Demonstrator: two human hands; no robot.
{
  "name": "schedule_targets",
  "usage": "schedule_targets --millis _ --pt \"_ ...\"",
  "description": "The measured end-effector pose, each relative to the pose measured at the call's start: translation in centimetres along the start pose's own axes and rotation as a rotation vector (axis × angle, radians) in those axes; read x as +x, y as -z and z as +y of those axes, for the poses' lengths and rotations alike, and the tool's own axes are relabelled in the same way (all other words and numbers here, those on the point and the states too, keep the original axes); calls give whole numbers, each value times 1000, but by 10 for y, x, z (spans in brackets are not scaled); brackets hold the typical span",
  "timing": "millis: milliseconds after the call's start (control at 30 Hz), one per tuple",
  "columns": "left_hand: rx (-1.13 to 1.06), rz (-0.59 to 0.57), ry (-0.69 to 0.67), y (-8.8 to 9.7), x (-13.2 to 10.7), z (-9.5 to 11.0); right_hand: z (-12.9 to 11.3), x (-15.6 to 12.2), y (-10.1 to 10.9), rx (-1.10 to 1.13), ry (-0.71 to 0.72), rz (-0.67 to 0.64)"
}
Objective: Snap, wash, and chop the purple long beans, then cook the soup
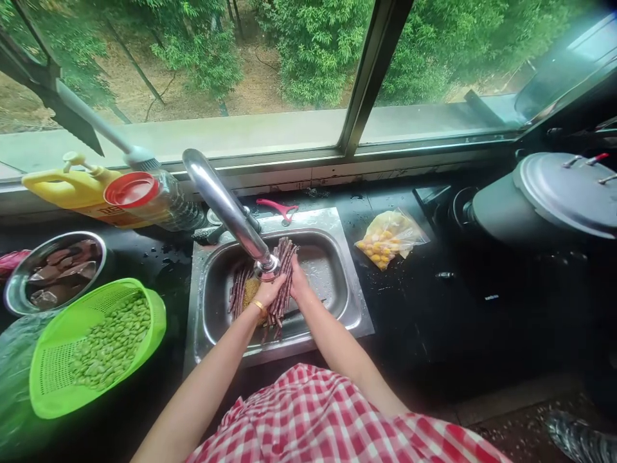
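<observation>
Both my hands are in the steel sink (332, 302) under the faucet (226, 209). My left hand (268, 292), a gold bangle on its wrist, and my right hand (297, 283) are closed around a bundle of long purple beans (285, 257) held just below the spout. More purple beans (238, 289) lie in the sink to the left, beside something yellowish-brown that I cannot make out.
A green colander of green beans (96, 347) and a steel bowl (53, 270) sit left of the sink. A yellow oil jug (72, 190) and a red-capped bottle (144, 196) stand behind. A bag of yellow pieces (388, 239) and a lidded black pot (554, 199) are to the right.
</observation>
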State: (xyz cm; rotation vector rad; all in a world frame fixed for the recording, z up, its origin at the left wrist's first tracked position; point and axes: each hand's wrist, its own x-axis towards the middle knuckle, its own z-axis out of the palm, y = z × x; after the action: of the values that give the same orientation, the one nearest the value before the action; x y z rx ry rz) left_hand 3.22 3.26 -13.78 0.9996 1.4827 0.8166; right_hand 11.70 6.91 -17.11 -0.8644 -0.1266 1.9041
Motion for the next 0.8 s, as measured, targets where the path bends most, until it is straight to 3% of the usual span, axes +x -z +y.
schedule_targets --millis 133,300,433,533,667,800 --pt "-1 -65 -5 5 0 -12 5 -10 1 11 88 6" --pt "-156 -163 140 4 -12 -7 -1 -10 1 91 164 169" --pt "-298 -196 213 -2 -19 0 -1 -10 -2 -215 264 291" --pt "-325 -247 235 -1 -22 4 4 -12 -2 -393 249 227" --pt "-260 -256 312 7 -23 7 7 -14 2 -406 233 41" --pt "-168 -292 413 9 -24 4 3 -9 -3 -306 172 99"
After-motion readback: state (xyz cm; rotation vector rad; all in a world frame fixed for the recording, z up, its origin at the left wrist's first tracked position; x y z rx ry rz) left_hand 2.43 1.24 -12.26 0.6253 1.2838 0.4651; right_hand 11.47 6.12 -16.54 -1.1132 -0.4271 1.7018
